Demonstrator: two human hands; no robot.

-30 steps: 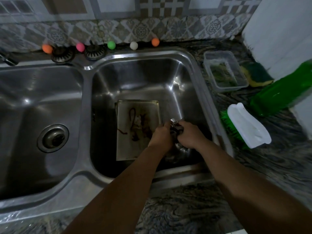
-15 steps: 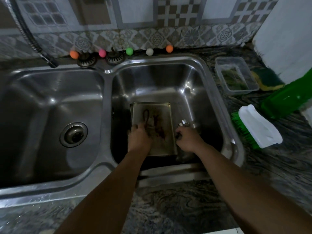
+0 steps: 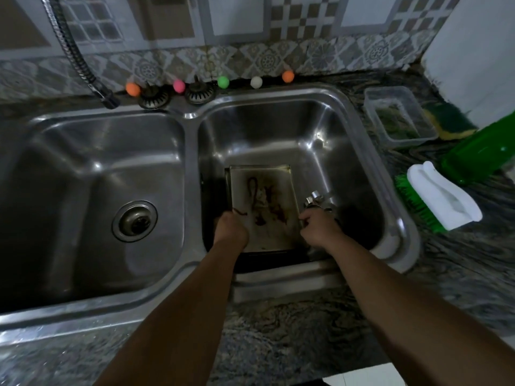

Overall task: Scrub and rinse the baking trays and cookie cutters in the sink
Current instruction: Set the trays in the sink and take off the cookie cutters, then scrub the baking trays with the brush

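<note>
A stained metal baking tray (image 3: 264, 196) lies in the right basin of the steel double sink (image 3: 192, 118), over a darker tray beneath it. My left hand (image 3: 230, 227) grips the tray's left edge near its front corner. My right hand (image 3: 320, 228) curls around the tray's right edge. Shiny metal cookie cutters (image 3: 317, 200) sit just beyond my right hand on the basin floor. Dark brown smears cover the tray's middle.
A white-handled green scrub brush (image 3: 440, 201) lies on the counter right of the sink, beside a green bottle (image 3: 482, 151), a clear plastic container (image 3: 398, 115) and a sponge (image 3: 448, 121). The hose faucet (image 3: 80, 62) hangs over the left basin. Coloured balls and two strainers line the back ledge.
My left hand left the cookie cutters and moved left onto the tray's left edge. My right hand shifted to the tray's right edge. The camera view swung to the left.
</note>
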